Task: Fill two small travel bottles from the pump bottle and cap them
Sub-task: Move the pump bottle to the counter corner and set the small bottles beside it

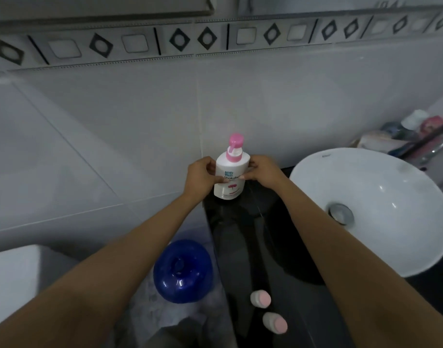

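A white pump bottle (231, 172) with a pink pump head stands upright at the far end of the black counter (243, 234), against the tiled wall. My left hand (201, 175) grips its left side and my right hand (263, 172) grips its right side, thumbs on the label. Two small travel bottles with pink caps stand near the counter's front edge: one (260, 298) farther from me, the other (275, 322) closer. Both hands are far from them.
A white round basin (381, 212) with a metal drain sits on the counter to the right. Toiletries and a tap (416, 136) crowd the back right corner. A blue round container (182, 275) stands on the floor left of the counter. A white object (12, 280) is at the lower left.
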Tool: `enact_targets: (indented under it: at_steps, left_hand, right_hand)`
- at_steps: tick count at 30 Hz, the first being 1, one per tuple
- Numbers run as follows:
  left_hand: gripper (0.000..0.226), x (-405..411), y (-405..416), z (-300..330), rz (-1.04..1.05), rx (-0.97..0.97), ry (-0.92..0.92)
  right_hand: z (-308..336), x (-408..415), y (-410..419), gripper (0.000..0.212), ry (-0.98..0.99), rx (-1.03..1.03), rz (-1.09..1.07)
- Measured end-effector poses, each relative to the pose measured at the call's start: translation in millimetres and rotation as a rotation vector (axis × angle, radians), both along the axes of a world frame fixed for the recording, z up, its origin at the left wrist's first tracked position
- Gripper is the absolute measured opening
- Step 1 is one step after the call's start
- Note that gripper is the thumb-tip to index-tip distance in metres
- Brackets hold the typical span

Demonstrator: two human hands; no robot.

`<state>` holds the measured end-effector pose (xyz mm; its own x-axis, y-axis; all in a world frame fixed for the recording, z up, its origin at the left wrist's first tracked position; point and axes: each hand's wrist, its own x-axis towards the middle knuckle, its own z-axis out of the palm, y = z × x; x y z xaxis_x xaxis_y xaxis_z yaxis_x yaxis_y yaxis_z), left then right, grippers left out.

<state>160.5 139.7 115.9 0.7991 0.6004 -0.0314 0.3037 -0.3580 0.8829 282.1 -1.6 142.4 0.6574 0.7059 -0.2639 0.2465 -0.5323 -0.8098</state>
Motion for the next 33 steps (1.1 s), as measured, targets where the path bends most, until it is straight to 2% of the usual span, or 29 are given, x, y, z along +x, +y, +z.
enact_targets:
  at_steps: [7,12,20,26,28,31,33]
  left_hand:
    - [0.034,3.4,3.9,-11.0,0.096,-0.012,0.005]
    - [0.040,3.7,4.4,-16.1,0.129,0.004,-0.025]
    - [0.043,4.0,8.6,-16.8,0.100,0.018,-0.048]
    - [0.049,-1.9,7.0,-19.4,0.060,0.052,-0.050]
    - [0.052,-9.3,6.8,-22.6,0.120,0.061,-0.045]
    - [0.039,-29.7,-0.4,-32.6,0.165,0.078,-0.026]
    - [0.029,-44.2,-11.6,-39.2,-0.007,0.026,-0.026]
  right_hand:
    - [-7.4,4.2,15.8,0.051,0.004,-0.034,0.011]
    - [-13.9,3.8,22.7,0.048,-0.003,0.023,-0.048]
    - [-24.5,1.6,24.4,0.047,0.042,0.100,-0.116]
    - [-27.6,-3.6,17.3,0.054,0.035,0.055,-0.149]
    - [-23.3,-12.2,9.4,0.055,0.042,0.052,-0.196]
    - [-15.7,-34.2,-16.2,0.047,0.091,0.075,-0.288]
    - [-10.2,-55.5,-41.8,0.038,0.123,0.095,-0.324]
